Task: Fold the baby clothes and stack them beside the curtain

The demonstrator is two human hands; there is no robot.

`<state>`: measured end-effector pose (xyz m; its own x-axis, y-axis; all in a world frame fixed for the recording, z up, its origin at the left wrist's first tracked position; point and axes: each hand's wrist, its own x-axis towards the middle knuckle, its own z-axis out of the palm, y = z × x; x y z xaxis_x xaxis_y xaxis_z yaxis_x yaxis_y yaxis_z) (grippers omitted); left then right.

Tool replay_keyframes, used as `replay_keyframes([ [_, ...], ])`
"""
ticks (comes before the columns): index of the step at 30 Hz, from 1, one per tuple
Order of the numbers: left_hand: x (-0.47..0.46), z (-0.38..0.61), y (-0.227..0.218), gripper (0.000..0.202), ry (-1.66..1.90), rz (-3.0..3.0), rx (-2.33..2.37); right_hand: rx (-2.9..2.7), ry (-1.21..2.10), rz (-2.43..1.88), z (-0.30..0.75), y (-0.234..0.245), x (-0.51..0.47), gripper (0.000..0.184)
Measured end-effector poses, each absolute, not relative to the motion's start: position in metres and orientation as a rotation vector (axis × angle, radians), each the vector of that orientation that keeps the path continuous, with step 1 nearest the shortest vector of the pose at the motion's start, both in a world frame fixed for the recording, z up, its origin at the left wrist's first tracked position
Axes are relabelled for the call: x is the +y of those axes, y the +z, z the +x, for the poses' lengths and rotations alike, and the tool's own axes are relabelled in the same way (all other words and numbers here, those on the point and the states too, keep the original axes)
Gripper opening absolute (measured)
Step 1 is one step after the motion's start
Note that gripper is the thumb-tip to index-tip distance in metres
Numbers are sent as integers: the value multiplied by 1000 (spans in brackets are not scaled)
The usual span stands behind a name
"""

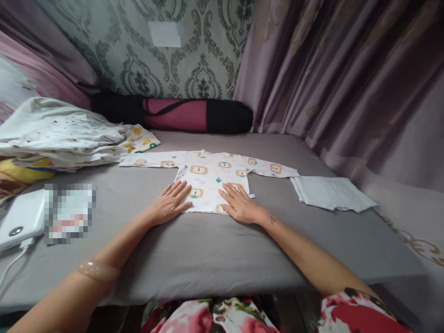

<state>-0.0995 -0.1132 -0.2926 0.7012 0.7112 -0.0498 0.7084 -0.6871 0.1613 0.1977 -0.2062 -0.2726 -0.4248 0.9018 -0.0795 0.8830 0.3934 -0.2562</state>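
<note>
White long-sleeved fabric shirt with orange and green prints [208, 182]: laid flat beneath and beyond the hands, sleeves extended to both sides, collar edge farthest from the hands. Support: grey fabric-covered surface [215, 259].

Left hand [172, 202]: palm down, fingers spread, resting on the lower left corner of the shirt. Right hand [241, 202]: same posture, on the lower right corner. Both hands are unclenched and grasp nothing. The hem runs between them, nearly straight.

Edges: the left cuff meets a heap of white printed cloth [62, 132], beyond and left of the left hand. The right cuff reaches the corner of a folded pale white cloth [331, 193], right of the right hand; contact or overlap cannot be determined.

Open room: a wide strip of grey fabric lies between the hands and the near edge. Grey fabric also separates the right hand from the folded cloth, and the left hand from a white rectangular device with a cable [24, 217]. Beyond the collar, a further strip extends to a black and maroon cylindrical bag [176, 114].
</note>
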Motion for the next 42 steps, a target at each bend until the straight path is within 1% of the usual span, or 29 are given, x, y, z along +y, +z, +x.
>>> replay_keyframes([
  [7,-119,-124,-289,57,29,2800,1063,-2559,490,-1543,206,-264,-246,56],
  [10,-122,-137,-291,55,41,2816,1043,-2516,609,-1520,213,-260,-268,57],
  [13,-119,-153,-294,54,46,2800,1038,-2433,807,-1506,229,-249,-286,62],
  [15,-110,-161,-293,51,46,2763,1049,-2380,1008,-1469,247,-235,-292,62],
  [17,-96,-163,-287,46,80,2721,1077,-2300,1251,-1428,273,-215,-288,53],
  [18,-88,-159,-282,45,110,2706,1087,-2218,1348,-1449,290,-205,-282,45],
  [19,-79,-153,-276,45,151,2700,1082,-2105,1390,-1520,308,-197,-273,41],
  [20,-71,-142,-269,45,194,2697,1061,-1984,1327,-1620,327,-190,-262,41],
  [21,-64,-128,-261,45,247,2697,1028,-1886,1185,-1723,347,-187,-249,39],
  [23,-52,-92,-247,46,351,2672,919,-1682,813,-1944,386,-189,-220,34],
  [25,-43,-49,-238,46,369,2629,813,-1499,485,-2225,419,-201,-192,31],
  [26,-40,-27,-236,46,365,2617,772,-1432,381,-2356,433,-209,-180,31],
  [27,-36,-6,-237,46,353,2614,749,-1406,345,-2458,443,-218,-169,31],
  [29,-27,33,-244,46,360,2619,681,-1376,344,-2577,457,-233,-154,29],
  [33,-5,95,-269,43,426,2669,567,-1361,430,-2610,469,-249,-141,24],
  [38,14,140,-293,39,501,2735,534,-1276,538,-2593,480,-248,-134,14],
  [42,15,153,-301,41,465,2771,579,-1143,577,-2468,483,-238,-134,2],
])
